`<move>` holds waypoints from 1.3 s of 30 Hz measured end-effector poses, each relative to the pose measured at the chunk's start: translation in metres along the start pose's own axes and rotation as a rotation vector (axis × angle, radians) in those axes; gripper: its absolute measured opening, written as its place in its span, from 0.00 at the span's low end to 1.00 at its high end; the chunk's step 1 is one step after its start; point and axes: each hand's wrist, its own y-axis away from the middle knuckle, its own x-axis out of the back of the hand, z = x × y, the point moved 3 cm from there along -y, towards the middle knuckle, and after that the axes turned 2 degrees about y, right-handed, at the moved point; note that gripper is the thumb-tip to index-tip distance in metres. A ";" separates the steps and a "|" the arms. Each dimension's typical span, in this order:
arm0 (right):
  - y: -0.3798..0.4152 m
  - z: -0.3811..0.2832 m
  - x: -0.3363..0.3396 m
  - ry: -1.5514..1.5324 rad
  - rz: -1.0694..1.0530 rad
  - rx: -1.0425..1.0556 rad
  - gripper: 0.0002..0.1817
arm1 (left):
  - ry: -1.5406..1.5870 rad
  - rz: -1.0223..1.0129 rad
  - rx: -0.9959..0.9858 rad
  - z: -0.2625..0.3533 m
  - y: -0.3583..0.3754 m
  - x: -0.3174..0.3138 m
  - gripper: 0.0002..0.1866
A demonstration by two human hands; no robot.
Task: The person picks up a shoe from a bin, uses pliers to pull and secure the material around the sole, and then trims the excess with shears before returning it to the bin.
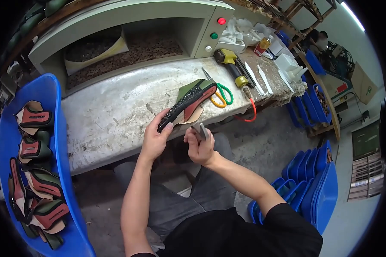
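My left hand is closed on the near end of a shoe upper, which has a black glittery band, a red lining and a green part. The upper is tilted over the bench's front edge. Close below it, my right hand is wrapped around a pair of grey metal pliers, whose two jaws point up. The handles are hidden in my palm. The pliers are apart from the upper. Scissors with one green and one orange handle lie just beyond the upper, partly covered by it.
A yellow-and-black air tool with a red hose lies at the bench's right. Behind the bench stands a machine with an open chamber. A blue bin of uppers stands left; stacked blue bins stand right.
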 end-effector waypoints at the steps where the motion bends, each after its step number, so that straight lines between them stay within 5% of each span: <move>1: 0.000 0.003 -0.001 0.000 0.002 0.002 0.14 | -0.001 -0.001 -0.002 -0.001 -0.001 0.000 0.25; 6: -0.009 0.027 -0.022 0.363 -0.226 -0.049 0.15 | 0.122 -0.022 -0.029 -0.008 -0.007 0.007 0.25; 16: 0.001 0.005 -0.015 0.229 0.014 0.130 0.14 | -0.074 -0.025 -0.115 -0.009 -0.001 0.000 0.27; 21: 0.002 0.012 -0.012 0.344 -0.126 -0.108 0.11 | 0.010 0.026 -0.145 -0.006 -0.001 -0.008 0.25; 25: 0.016 0.022 0.018 0.220 -0.078 -0.355 0.09 | -0.293 0.249 -0.156 0.007 0.007 -0.027 0.22; 30: 0.032 0.033 0.055 0.062 0.019 -0.597 0.10 | -0.221 0.295 -0.110 -0.019 0.004 -0.014 0.24; 36: -0.014 0.036 0.108 -0.117 0.309 -0.672 0.15 | 0.293 0.230 0.101 0.014 0.036 0.013 0.21; 39: -0.022 0.046 0.112 -0.526 0.256 -0.642 0.18 | 0.469 0.101 0.190 0.006 0.053 0.033 0.20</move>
